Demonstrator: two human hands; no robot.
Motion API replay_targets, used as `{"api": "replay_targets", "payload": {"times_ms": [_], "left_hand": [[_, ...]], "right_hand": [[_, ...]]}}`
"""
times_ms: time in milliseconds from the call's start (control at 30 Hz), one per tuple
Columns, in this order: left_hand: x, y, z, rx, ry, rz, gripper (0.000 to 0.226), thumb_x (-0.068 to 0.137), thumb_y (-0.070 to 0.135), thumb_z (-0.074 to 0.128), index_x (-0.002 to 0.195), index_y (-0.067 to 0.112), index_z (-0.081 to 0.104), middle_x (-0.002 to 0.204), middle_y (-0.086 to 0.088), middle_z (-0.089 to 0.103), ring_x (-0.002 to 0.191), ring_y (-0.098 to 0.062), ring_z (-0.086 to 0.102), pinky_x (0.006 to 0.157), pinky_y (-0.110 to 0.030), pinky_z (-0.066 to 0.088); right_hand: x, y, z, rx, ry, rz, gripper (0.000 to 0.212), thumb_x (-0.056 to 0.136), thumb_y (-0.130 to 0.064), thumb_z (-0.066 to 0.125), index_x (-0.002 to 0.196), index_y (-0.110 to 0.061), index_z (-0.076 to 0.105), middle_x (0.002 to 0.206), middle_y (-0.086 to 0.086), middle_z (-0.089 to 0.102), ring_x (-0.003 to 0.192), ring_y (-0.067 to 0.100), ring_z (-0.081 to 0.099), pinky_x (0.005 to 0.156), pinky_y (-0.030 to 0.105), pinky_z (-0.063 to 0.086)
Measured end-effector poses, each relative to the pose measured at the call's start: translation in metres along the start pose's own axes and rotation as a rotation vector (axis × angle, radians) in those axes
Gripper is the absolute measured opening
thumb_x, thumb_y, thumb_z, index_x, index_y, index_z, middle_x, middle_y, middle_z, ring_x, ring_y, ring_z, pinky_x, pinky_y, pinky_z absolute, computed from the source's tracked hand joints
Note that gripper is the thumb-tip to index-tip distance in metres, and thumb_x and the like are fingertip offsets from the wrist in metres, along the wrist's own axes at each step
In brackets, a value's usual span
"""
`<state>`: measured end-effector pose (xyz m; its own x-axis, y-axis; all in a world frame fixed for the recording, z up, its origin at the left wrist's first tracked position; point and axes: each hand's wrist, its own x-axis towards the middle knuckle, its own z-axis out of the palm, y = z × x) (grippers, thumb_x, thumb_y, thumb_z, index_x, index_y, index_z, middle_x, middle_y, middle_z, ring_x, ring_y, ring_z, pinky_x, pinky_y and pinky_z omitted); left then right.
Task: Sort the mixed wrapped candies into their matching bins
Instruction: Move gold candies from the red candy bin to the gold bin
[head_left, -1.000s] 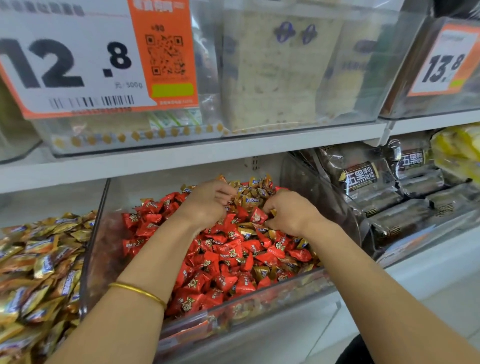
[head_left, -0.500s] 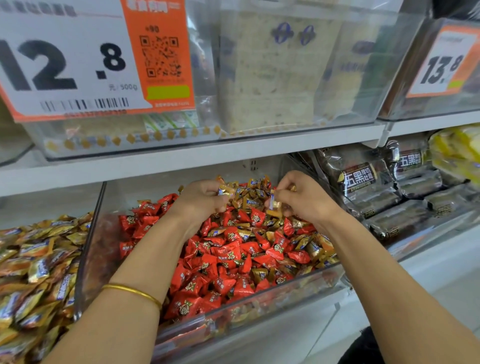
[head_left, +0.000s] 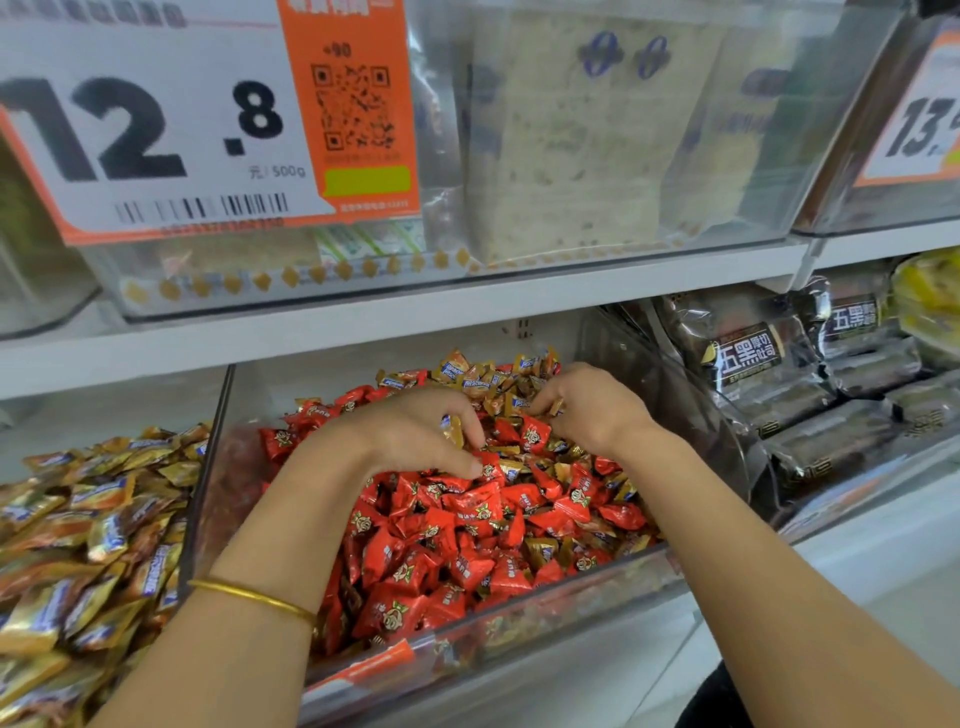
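- Left hand (head_left: 415, 434) over the clear bin (head_left: 519, 618), fingers curled round gold candies (head_left: 470, 376); thumb tip on the red candies (head_left: 457, 525).
- Right hand (head_left: 592, 405) just beside it, fingers curled down into the gold ones at the bin's back; cannot tell if it grips.
- Gold-wrapped heap (head_left: 88, 545) left of the bin wall.

Orange price sign (head_left: 156, 119), dark wrapped bread packs (head_left: 748, 358), white shelf edge (head_left: 363, 332)

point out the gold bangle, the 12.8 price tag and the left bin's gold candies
gold bangle (head_left: 254, 597), head view, middle of the band
12.8 price tag (head_left: 140, 169), head view, base of the printed 2
gold candies (head_left: 78, 545), head view, middle of the pile
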<state>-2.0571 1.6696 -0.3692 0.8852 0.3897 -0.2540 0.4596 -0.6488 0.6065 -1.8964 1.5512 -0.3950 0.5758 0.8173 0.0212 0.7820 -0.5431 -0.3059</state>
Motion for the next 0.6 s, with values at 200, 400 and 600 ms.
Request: {"api": "replay_targets", "payload": {"times_ms": [200, 400, 600], "left_hand": [[0.002, -0.004, 0.003, 0.033, 0.15, 0.043, 0.006, 0.09, 0.017, 0.06, 0.092, 0.014, 0.064, 0.129, 0.001, 0.053, 0.127, -0.017, 0.043, 0.098, -0.025, 0.028], [0.012, 0.003, 0.004, -0.17, 0.397, 0.025, 0.017, 0.094, 0.027, 0.052, 0.088, 0.011, 0.057, 0.108, 0.0, 0.055, 0.094, -0.012, 0.05, 0.077, -0.025, 0.035], [0.014, 0.011, 0.009, -0.51, 0.409, 0.061, 0.012, 0.095, 0.013, 0.049, 0.083, 0.009, 0.046, 0.086, -0.004, 0.072, 0.057, 0.005, 0.054, 0.065, -0.019, 0.044]], "right_hand": [[-0.004, -0.003, -0.007, 0.463, 0.076, 0.068, 0.015, 0.085, -0.013, 0.066, 0.073, -0.004, 0.061, 0.066, 0.005, 0.055, 0.056, 0.013, 0.051, 0.055, 0.021, 0.048], [-0.013, -0.009, -0.018, 1.001, 0.031, 0.225, 0.028, 0.08, -0.003, 0.066, 0.06, -0.015, 0.051, 0.059, 0.002, 0.058, 0.048, 0.01, 0.049, 0.04, 0.019, 0.037], [-0.013, -0.01, -0.022, 1.344, -0.009, 0.292, 0.02, 0.08, 0.0, 0.051, 0.065, -0.013, 0.049, 0.078, 0.012, 0.068, 0.05, 0.013, 0.045, 0.037, 0.017, 0.031]]}}
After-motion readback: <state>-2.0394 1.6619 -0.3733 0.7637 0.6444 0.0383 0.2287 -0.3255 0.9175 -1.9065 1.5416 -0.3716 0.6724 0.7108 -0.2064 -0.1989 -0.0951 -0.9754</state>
